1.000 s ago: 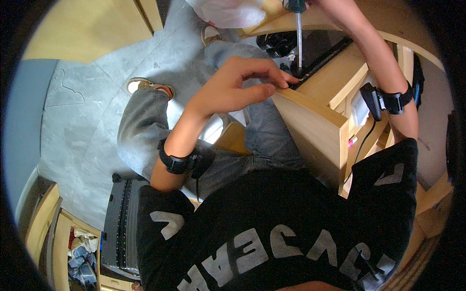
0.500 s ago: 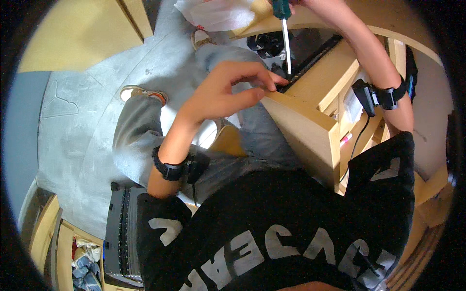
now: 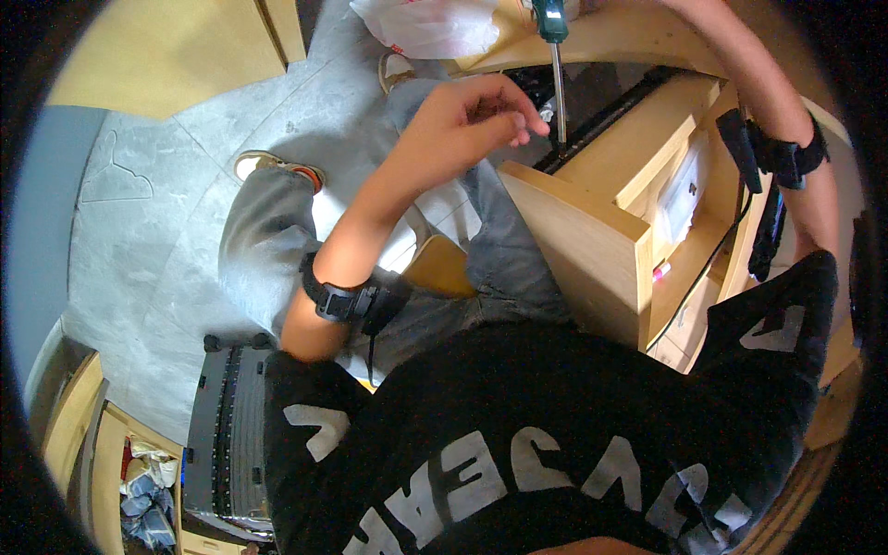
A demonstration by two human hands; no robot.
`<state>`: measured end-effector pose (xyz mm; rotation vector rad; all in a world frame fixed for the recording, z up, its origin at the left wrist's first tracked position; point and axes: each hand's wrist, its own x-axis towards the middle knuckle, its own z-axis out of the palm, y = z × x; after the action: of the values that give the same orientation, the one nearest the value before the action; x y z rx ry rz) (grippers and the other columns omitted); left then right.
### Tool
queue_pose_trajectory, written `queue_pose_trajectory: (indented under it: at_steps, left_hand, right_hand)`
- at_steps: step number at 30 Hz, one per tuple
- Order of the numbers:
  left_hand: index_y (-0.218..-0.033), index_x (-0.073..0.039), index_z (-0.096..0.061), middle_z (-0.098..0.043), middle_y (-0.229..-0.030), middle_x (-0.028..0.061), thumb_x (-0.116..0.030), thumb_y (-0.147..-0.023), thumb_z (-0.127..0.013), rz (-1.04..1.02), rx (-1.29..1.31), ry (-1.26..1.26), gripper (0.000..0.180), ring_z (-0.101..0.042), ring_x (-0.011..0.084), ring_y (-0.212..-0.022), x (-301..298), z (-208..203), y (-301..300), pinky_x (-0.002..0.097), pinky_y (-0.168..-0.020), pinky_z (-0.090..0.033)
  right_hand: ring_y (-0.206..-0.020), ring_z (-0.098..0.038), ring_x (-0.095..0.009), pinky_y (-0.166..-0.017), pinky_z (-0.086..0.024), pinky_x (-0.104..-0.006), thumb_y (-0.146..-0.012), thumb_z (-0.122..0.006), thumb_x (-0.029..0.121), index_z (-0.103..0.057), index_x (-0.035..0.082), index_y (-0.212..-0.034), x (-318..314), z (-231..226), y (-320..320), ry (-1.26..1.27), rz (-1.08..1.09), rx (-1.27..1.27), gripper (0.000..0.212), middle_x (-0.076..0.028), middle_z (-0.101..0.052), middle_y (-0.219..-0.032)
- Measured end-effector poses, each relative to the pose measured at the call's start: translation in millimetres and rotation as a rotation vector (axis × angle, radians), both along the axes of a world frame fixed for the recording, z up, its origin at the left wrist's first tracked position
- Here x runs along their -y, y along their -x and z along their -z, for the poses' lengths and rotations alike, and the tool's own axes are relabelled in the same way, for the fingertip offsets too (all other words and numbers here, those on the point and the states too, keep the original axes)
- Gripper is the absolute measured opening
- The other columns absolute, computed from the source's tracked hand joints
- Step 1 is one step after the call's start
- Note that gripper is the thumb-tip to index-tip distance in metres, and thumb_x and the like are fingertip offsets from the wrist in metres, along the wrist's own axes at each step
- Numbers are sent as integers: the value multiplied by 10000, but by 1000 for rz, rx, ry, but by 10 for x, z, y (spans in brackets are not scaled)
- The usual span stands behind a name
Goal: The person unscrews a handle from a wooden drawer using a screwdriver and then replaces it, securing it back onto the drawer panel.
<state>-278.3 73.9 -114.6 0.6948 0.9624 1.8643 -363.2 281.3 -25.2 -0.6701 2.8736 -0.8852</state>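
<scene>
My left hand hovers just left of a screwdriver's metal shaft, fingers curled and pinched together; I see nothing between them. The screwdriver's green handle stands upright at the top edge. My right forearm reaches up to it, and my right hand grips it there, almost wholly cut off by the frame. The tip rests on a black rail along the top of a light wooden drawer unit. Each wrist wears a black band.
A white plastic bag lies at the top. A black ribbed case sits on the grey floor at lower left. My knees and a shoe are below the hand. A cable hangs inside the unit.
My left hand has lifted off the wooden unit's top edge and curled its fingers beside the shaft. The screwdriver stays upright on the black rail.
</scene>
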Motion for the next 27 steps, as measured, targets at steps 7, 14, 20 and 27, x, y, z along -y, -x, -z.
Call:
queue_pose_trajectory:
  at_steps: [7,14,20,27]
  left_hand:
    - [-1143,29,-541,-623,-1073,167,-172,-893,-551,15,280,-162,321,-618,216,-958,-331,-138,171,318,-863,-491]
    - [-1099,13,-530,-626,-935,124,-169,-880,-576,35,740,-320,289,-621,195,-859,-425,-369,401,303,-773,-506]
    - [-1097,0,-517,-607,-937,83,-165,-848,-633,-177,646,-416,321,-606,170,-811,-462,-234,592,304,-748,-509]
    - [-957,-11,-602,-605,-784,14,-290,-721,-784,-478,243,91,408,-563,90,-675,-466,-355,547,207,-595,-428]
  right_hand:
    - [-518,-454,-86,-484,-373,-272,-901,-559,263,-617,47,-733,370,-703,324,-504,88,696,280,34,-485,-557]
    - [-486,-427,-61,-459,-344,-230,-883,-512,186,-603,42,-737,526,-717,519,-453,-13,942,224,28,-491,-559]
    - [-517,-437,-54,-467,-341,-223,-874,-529,182,-610,29,-830,592,-697,474,-418,111,916,178,29,-518,-607]
    - [-471,-371,-51,-425,-267,-224,-814,-622,116,-583,31,-838,265,-719,548,-182,8,1214,97,34,-477,-588]
